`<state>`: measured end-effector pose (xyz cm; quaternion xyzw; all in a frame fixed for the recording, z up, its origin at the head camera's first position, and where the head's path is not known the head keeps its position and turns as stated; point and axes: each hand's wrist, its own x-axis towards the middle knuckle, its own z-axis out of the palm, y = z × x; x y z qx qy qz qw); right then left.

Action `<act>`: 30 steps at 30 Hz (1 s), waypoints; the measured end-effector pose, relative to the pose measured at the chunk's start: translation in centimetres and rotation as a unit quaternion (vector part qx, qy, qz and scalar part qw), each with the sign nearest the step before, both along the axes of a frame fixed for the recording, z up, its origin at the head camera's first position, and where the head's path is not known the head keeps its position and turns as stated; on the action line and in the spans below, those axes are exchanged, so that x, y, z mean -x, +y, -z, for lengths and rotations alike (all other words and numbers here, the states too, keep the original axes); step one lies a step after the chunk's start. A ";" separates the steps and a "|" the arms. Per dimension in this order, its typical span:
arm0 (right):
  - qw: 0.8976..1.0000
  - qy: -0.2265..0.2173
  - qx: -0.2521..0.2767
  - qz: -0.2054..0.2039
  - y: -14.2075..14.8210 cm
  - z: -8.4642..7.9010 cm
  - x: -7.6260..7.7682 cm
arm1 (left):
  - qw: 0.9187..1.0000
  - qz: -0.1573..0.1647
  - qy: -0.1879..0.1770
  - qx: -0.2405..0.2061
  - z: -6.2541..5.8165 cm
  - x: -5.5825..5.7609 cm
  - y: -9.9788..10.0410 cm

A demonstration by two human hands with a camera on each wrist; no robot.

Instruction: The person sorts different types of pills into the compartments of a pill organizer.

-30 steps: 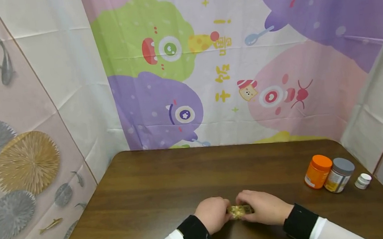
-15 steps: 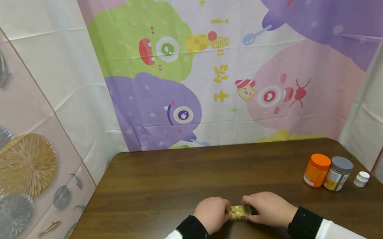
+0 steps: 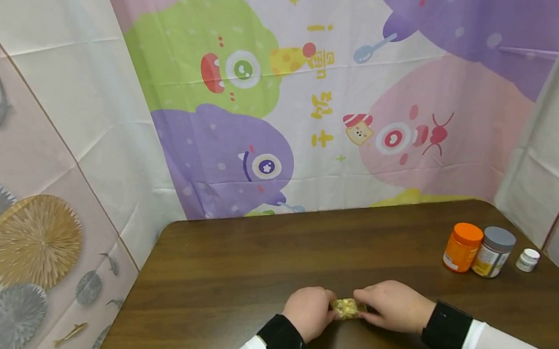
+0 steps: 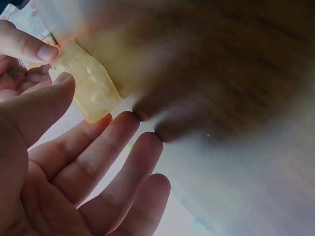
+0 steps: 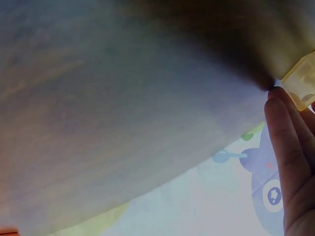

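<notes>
A small see-through yellow plastic box (image 3: pixel 345 308), like a pill box, sits between my hands low over the table, with pale contents inside. My left hand (image 3: pixel 310 313) pinches its left end. In the left wrist view the thumb and index finger are on the yellow box (image 4: pixel 93 91), the other fingers stretched out beside it. My right hand (image 3: pixel 395 306) holds the right end between thumb and fingertips. Only a corner of the box (image 5: pixel 301 81) shows at the right edge of the right wrist view, by the right fingers (image 5: pixel 285 142).
At the right of the brown table (image 3: pixel 247 262) stand an orange bottle (image 3: pixel 462 248), a grey-lidded jar (image 3: pixel 493 252) and a small white bottle (image 3: pixel 527 260). A cartoon-printed cloth (image 3: pixel 329 164) hangs behind the far table edge.
My right hand has shifted slightly right along the box, uncovering more of it. My left hand stays in place, gripping the left end. The head view has shifted a little.
</notes>
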<state>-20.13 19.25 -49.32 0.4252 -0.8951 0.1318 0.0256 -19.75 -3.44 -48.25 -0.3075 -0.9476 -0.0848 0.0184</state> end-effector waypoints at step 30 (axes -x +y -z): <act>0.984 -0.105 0.056 0.131 -0.1 0.2 0.6 | 1.000 0.002 0.023 -0.006 0.2 -0.1 0.0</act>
